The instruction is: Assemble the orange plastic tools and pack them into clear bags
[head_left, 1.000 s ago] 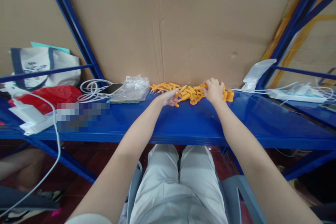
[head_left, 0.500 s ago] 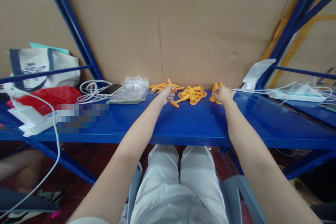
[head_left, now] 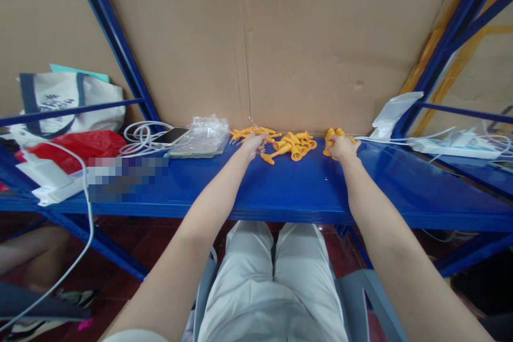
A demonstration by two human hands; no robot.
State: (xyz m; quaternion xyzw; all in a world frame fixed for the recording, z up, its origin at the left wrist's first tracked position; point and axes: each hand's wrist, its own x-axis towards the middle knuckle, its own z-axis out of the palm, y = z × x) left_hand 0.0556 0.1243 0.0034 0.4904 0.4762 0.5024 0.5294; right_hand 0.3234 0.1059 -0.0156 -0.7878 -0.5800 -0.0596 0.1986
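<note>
Several small orange plastic parts [head_left: 294,145] lie in a heap at the back of the blue metal shelf [head_left: 280,187], against a cardboard sheet [head_left: 304,48]. My left hand [head_left: 254,144] rests at the heap's left end, fingers curled over some orange parts. My right hand [head_left: 340,147] sits to the right of the heap, fingers closed round a small cluster of orange parts [head_left: 332,133] that stands apart from the main pile.
A crumpled clear plastic bag [head_left: 202,135], a phone [head_left: 173,134] and coiled white cable [head_left: 140,137] lie left of the heap. Further left are a red bag [head_left: 76,145] and a tote bag [head_left: 68,100]. A white bag [head_left: 395,111] and cables [head_left: 452,141] lie right.
My right hand has drawn a cluster of orange parts rightward out of the pile, leaving a gap. My left hand has shifted slightly left and closed on parts at the heap's left end.
</note>
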